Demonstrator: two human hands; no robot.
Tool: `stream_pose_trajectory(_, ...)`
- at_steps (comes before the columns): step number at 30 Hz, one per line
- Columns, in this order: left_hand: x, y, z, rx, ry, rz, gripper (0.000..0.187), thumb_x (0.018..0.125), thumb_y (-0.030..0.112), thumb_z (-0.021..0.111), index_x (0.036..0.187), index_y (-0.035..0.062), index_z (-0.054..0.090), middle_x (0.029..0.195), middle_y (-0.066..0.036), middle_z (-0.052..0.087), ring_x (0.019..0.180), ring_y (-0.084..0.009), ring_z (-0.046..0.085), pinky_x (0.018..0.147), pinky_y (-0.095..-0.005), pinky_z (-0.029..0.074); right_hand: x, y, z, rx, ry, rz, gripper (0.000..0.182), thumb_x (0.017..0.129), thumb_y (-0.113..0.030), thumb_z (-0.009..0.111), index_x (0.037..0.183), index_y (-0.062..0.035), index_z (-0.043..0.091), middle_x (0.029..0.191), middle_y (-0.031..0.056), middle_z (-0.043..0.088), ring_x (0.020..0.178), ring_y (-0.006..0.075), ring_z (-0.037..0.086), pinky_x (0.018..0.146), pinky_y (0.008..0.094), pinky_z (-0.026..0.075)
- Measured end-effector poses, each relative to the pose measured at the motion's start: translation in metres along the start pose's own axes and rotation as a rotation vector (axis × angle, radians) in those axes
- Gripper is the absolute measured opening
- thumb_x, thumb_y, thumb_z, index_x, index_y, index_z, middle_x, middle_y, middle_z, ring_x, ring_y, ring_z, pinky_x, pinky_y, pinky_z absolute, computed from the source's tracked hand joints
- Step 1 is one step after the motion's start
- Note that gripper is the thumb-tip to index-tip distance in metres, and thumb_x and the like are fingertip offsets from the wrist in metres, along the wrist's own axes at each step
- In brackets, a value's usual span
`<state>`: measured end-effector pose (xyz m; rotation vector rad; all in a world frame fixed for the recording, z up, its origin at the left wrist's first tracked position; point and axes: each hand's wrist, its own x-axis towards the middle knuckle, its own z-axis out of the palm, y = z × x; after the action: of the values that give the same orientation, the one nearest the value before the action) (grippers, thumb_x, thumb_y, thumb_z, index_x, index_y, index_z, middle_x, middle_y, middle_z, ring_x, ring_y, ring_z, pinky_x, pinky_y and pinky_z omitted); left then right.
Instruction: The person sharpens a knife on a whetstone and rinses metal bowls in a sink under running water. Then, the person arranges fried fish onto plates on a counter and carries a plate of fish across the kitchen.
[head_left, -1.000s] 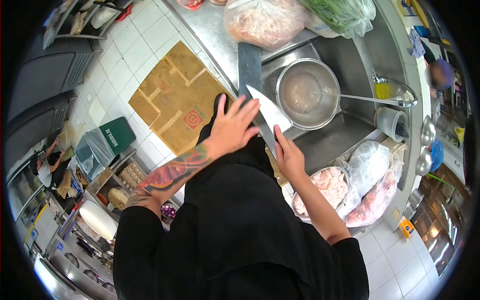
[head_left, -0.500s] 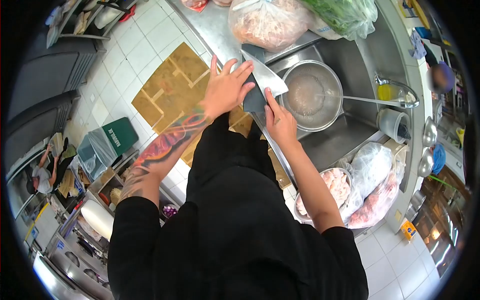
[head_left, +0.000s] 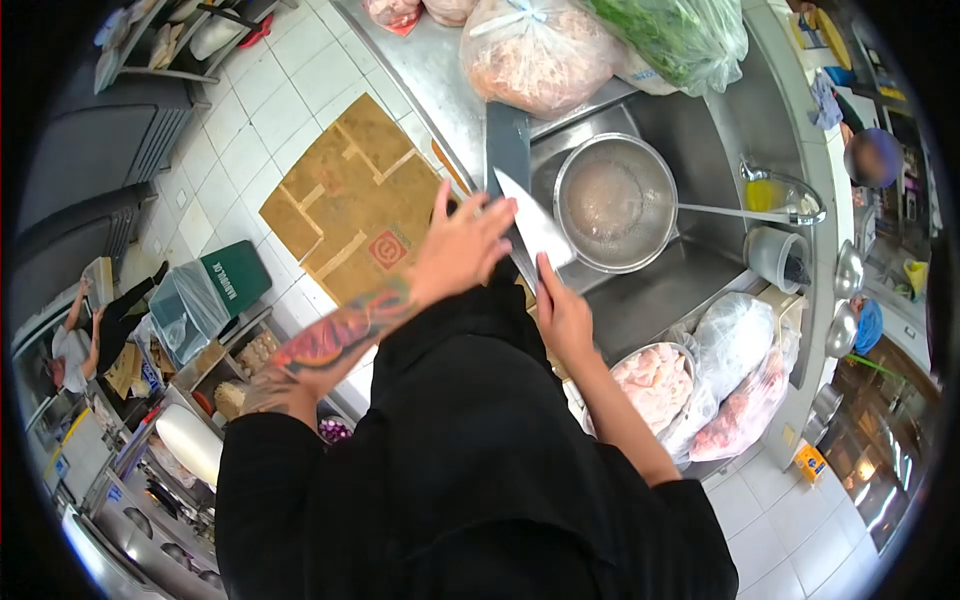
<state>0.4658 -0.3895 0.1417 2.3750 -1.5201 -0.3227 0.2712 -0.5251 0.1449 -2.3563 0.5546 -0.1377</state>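
My right hand (head_left: 565, 318) is wrapped around the handle of a broad-bladed kitchen knife (head_left: 535, 222). The blade points away from me, over the sink's near edge. My left hand (head_left: 462, 245) hovers beside the blade with fingers spread, holding nothing. Beneath the knife's tip lies a long dark grey sharpening stone (head_left: 508, 145) on the steel counter edge. In the sink just right of the blade stands a metal bowl (head_left: 615, 203) holding cloudy water. The knife's handle is mostly hidden in my fist.
A bag of raw meat (head_left: 540, 60) and a bag of greens (head_left: 670, 40) sit beyond the sink (head_left: 650, 300). A faucet (head_left: 740, 212) reaches over the bowl. Cut meat fills another bowl (head_left: 655, 385) near my right forearm. Flattened cardboard (head_left: 350, 195) covers floor tiles; a person (head_left: 85, 335) works far left.
My left hand has lifted off the blade and drawn back toward me. My right hand has pulled the knife nearer and turned it, so more of the stone shows.
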Motion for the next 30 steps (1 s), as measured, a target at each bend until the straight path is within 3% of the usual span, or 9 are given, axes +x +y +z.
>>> stream_pose_trajectory(3,0.010,-0.008,-0.002,0.015,0.006,0.002,0.053,0.098,0.038,0.055,0.148,0.0185,0.049,0.150,0.004,0.049,0.133,-0.0272,0.047,0.116,-0.0702,0.015,0.005,-0.003,0.002,0.065,0.010,0.010,0.050,0.097,-0.015,0.061,0.146,-0.0180,0.052,0.074,0.0199,0.066,0.067,0.0404,0.065,0.060,0.0525,0.049)
stream_pose_trajectory(6,0.053,-0.043,-0.010,0.129,0.119,-0.009,0.049,0.099,0.035,0.053,0.146,0.0188,0.050,0.146,0.004,0.054,0.132,-0.0276,0.048,0.114,-0.0694,0.018,0.075,-0.010,0.007,-0.171,-0.073,0.035,0.051,0.097,-0.015,0.059,0.147,-0.0130,0.049,0.082,0.0232,0.069,0.069,0.0408,0.066,0.060,0.0535,0.049)
stream_pose_trajectory(10,0.015,-0.008,-0.004,0.021,0.006,0.049,0.049,0.099,0.038,0.056,0.142,0.0161,0.054,0.146,0.003,0.054,0.132,-0.0277,0.048,0.116,-0.0694,0.016,-0.001,0.001,0.008,-0.051,-0.028,0.021,0.057,0.095,-0.012,0.063,0.150,-0.0122,0.046,0.073,0.0219,0.067,0.062,0.0408,0.065,0.058,0.0510,0.049)
stream_pose_trajectory(13,0.008,-0.003,-0.003,-0.049,0.001,0.057,0.047,0.100,0.038,0.054,0.143,0.0192,0.054,0.148,0.004,0.052,0.131,-0.0280,0.048,0.116,-0.0697,0.014,-0.013,-0.004,0.006,-0.015,-0.044,0.036,0.060,0.095,-0.010,0.063,0.151,-0.0115,0.044,0.070,0.0218,0.066,0.059,0.0405,0.065,0.056,0.0493,0.050)
stream_pose_trajectory(17,0.045,-0.040,-0.010,0.068,0.092,0.041,0.045,0.101,0.035,0.052,0.143,0.0197,0.054,0.146,0.004,0.054,0.128,-0.0286,0.050,0.115,-0.0696,0.015,0.055,-0.011,0.023,-0.093,0.005,0.013,0.058,0.096,-0.013,0.062,0.151,-0.0128,0.044,0.072,0.0221,0.066,0.060,0.0411,0.064,0.055,0.0503,0.049)
stream_pose_trajectory(20,0.021,-0.019,-0.007,-0.035,0.006,0.064,0.046,0.100,0.038,0.054,0.142,0.0206,0.055,0.144,0.005,0.056,0.127,-0.0280,0.051,0.116,-0.0683,0.015,0.001,-0.004,0.017,-0.025,0.005,0.021,0.056,0.097,-0.014,0.061,0.151,-0.0121,0.044,0.073,0.0220,0.067,0.061,0.0418,0.064,0.056,0.0503,0.049)
stream_pose_trajectory(24,0.036,-0.040,-0.004,-0.024,0.030,0.084,0.045,0.099,0.039,0.054,0.141,0.0206,0.057,0.144,0.006,0.056,0.128,-0.0272,0.051,0.116,-0.0695,0.013,0.030,-0.012,0.018,-0.015,-0.042,0.051,0.055,0.097,-0.014,0.061,0.150,-0.0102,0.045,0.073,0.0231,0.066,0.061,0.0423,0.063,0.056,0.0500,0.049)
stream_pose_trajectory(26,0.055,-0.057,-0.012,0.124,0.177,0.084,0.043,0.097,0.041,0.058,0.134,0.0204,0.062,0.140,0.009,0.057,0.122,-0.0250,0.053,0.115,-0.0697,0.019,0.049,-0.012,0.029,-0.029,0.020,-0.001,0.055,0.097,-0.013,0.060,0.150,-0.0098,0.045,0.071,0.0237,0.065,0.061,0.0429,0.063,0.056,0.0502,0.048)
stream_pose_trajectory(30,0.010,-0.019,-0.004,-0.045,0.073,0.113,0.044,0.099,0.039,0.055,0.137,0.0183,0.059,0.138,0.006,0.059,0.123,-0.0252,0.053,0.115,-0.0698,0.019,0.007,-0.011,0.016,0.038,0.010,0.017,0.055,0.097,-0.013,0.061,0.149,-0.0107,0.046,0.072,0.0242,0.066,0.063,0.0437,0.064,0.057,0.0516,0.048)
